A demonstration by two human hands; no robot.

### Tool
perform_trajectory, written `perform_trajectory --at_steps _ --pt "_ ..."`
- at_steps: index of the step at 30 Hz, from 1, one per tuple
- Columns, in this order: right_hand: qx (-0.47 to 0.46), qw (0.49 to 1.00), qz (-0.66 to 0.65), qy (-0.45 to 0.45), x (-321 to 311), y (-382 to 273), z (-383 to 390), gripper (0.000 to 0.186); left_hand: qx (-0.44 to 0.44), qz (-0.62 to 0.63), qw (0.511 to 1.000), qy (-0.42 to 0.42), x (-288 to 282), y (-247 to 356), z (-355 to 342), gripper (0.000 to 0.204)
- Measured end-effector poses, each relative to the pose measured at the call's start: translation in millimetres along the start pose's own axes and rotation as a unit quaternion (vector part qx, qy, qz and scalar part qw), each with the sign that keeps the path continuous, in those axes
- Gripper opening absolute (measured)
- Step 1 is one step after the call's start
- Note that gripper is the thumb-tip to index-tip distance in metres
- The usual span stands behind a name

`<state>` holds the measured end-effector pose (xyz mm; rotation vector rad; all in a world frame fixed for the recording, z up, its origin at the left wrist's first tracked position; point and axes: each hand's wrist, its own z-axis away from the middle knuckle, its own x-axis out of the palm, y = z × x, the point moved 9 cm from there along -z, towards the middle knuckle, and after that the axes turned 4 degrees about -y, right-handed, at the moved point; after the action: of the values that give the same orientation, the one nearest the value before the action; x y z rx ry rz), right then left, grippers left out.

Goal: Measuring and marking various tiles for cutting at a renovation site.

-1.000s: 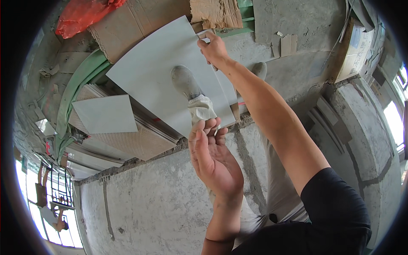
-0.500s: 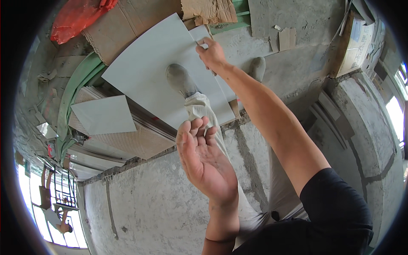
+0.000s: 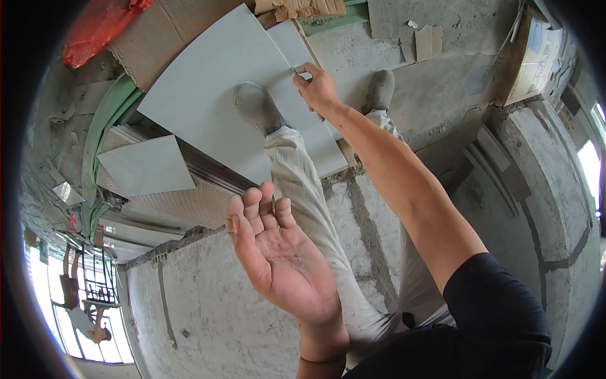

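My right hand is closed round a slim pen-like tool, mostly hidden in the fist. Its thin tip meets a straight line on the large pale grey tile, where a narrower pale piece lies alongside. Whether that line is a scratch or an edge I cannot tell. My left hand hangs in the air nearer to me, palm up, fingers loosely bent and apart, holding nothing. My left shoe stands on the large tile; my right shoe is on the concrete to its right.
Stacked tiles with a smaller pale tile on top lie at the left, beside green sheeting. Cardboard and a red plastic bag are at the far left. A carton stands far right. Another person is in the background.
My right hand with the tool has moved along the line on the tile, toward me. My left hand has shifted left, its palm more fully in view. The view has moved a little.
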<state>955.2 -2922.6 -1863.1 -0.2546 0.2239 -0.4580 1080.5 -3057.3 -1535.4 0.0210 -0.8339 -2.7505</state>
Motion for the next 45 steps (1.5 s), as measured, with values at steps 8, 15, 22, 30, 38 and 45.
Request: perform_trajectory --at_steps 8,15,22,30,38,45 --pt "0.015 1.000 -0.006 -0.015 1.8 36.9 12.1 0.025 0.046 0.065 0.996 -0.033 1.1 20.5 5.9 0.042" --pt "0.036 0.999 -0.001 -0.009 -7.1 96.1 26.4 0.027 0.035 0.103 0.992 -0.062 0.5 18.7 8.2 0.046" --pt "0.048 0.999 0.007 0.004 -15.1 141.8 39.3 0.026 0.011 0.103 0.990 -0.098 -0.7 17.1 12.9 0.047" --pt "0.066 0.998 -0.015 -0.003 -15.0 158.2 44.5 0.026 0.009 0.121 0.990 -0.066 0.5 10.4 15.6 0.047" --pt "0.085 0.996 0.002 0.021 -22.4 204.3 45.3 0.023 0.013 0.121 0.989 -0.088 11.8 5.7 15.7 0.046" --pt "0.089 0.996 -0.025 0.003 -17.7 217.3 53.3 0.023 0.010 0.107 0.991 -0.075 2.0 8.1 17.8 0.046"
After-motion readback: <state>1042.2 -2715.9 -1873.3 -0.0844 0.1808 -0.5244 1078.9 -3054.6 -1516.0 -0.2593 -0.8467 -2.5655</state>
